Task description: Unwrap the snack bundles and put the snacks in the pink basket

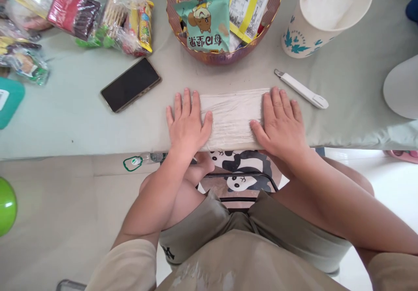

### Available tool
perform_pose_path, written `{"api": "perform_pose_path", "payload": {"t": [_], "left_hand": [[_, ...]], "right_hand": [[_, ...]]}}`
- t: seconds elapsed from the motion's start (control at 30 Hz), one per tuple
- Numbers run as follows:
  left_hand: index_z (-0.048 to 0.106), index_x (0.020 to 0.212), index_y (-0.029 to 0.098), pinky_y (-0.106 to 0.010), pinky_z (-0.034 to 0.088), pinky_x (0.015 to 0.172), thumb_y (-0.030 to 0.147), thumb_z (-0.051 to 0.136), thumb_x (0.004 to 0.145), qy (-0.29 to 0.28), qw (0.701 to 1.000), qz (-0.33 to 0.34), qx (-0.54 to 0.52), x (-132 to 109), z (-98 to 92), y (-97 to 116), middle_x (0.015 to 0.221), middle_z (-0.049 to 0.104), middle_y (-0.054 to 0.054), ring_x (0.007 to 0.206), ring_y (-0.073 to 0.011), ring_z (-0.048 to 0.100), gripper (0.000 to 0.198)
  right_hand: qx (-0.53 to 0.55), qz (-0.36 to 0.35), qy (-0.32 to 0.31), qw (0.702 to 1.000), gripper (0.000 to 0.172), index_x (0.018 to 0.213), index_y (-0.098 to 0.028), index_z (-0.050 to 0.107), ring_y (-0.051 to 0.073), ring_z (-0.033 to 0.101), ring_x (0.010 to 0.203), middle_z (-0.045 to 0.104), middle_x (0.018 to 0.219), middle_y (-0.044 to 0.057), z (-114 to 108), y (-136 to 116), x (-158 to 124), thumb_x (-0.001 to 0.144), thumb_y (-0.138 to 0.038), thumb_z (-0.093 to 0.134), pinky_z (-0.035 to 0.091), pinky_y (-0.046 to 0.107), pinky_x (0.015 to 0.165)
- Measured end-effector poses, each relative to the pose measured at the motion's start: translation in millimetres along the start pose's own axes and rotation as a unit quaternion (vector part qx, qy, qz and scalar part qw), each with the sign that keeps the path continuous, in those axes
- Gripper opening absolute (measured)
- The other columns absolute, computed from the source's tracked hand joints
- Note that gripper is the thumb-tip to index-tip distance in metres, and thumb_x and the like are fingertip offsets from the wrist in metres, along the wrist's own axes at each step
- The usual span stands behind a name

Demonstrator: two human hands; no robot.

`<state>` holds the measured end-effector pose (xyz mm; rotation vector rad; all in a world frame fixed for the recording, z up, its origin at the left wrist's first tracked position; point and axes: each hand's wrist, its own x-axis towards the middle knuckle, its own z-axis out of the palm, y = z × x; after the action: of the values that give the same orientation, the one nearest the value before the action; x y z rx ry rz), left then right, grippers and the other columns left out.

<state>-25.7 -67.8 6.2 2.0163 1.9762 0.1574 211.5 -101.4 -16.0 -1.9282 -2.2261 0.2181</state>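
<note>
A thin white plastic sheet (233,115), wrinkled lengthwise, lies flat at the front edge of the table. On its left end rests my left hand (187,121), palm down, fingers stretched out and thumb on the sheet. My right hand (281,119) lies flat over the right end, its fingers extended and thumb pointing inward. Neither hand grips anything. Just beyond my right hand is a white utility knife (302,89) with its metal tip towards the upper left. A black smartphone (131,84) lies to the upper left of my left hand.
A pinkish glass bowl (215,57) of packaged snacks stands behind the sheet. A patterned paper bin (295,38) with white tissue is at the back right. Bagged snacks (78,10) and a teal item (11,104) lie on the left. A white rounded object (403,86) sits far right.
</note>
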Motion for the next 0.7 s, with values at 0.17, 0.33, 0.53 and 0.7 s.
{"api": "perform_pose_path", "payload": {"t": [0.17, 0.33, 0.53, 0.7], "left_hand": [[0.034, 0.166, 0.015, -0.07, 0.011, 0.132, 0.046, 0.043, 0.1, 0.003, 1.0, -0.004, -0.011, 1, 0.2, -3, 0.176, 0.025, -0.015, 0.165, -0.0399, 0.02, 0.073], [0.041, 0.162, 0.018, -0.067, 0.012, 0.133, 0.05, 0.05, 0.097, 0.076, 0.995, 0.037, -0.044, -2, -3.8, -4, 0.176, 0.028, -0.014, 0.165, -0.0409, 0.019, 0.073], [0.049, 0.155, 0.014, -0.057, 0.026, 0.132, 0.045, 0.048, 0.1, 0.04, 0.971, 0.232, -0.049, -5, 6.2, 28, 0.169, 0.043, -0.016, 0.161, -0.0354, 0.034, 0.063], [0.047, 0.159, 0.016, -0.06, 0.027, 0.131, 0.043, 0.049, 0.101, -0.013, 0.976, 0.218, -0.008, 2, 18.2, 39, 0.17, 0.041, -0.014, 0.161, -0.0376, 0.032, 0.064]], "right_hand": [[0.029, 0.02, 0.042, 0.998, 0.072, 0.159, -0.006, 0.039, 0.043, 0.038, 0.156, 0.04, 0.166, 0.026, -22, 19, 5, 0.1, -0.046, 0.042, 0.031, 0.066, 0.124], [0.094, 0.082, 0.116, 0.985, 0.046, 0.137, -0.022, 0.057, 0.033, 0.07, 0.113, 0.074, 0.127, 0.015, -38, 40, 20, 0.095, -0.026, 0.041, 0.055, 0.054, 0.099], [0.04, 0.049, 0.065, 0.996, 0.044, 0.135, -0.022, 0.06, 0.036, 0.067, 0.109, 0.074, 0.12, 0.015, -28, 43, 29, 0.094, -0.029, 0.046, 0.051, 0.057, 0.097], [0.011, 0.028, 0.066, 0.997, 0.05, 0.14, -0.021, 0.056, 0.04, 0.06, 0.122, 0.068, 0.134, 0.018, -25, 30, 36, 0.093, -0.039, 0.055, 0.047, 0.058, 0.1]]}}
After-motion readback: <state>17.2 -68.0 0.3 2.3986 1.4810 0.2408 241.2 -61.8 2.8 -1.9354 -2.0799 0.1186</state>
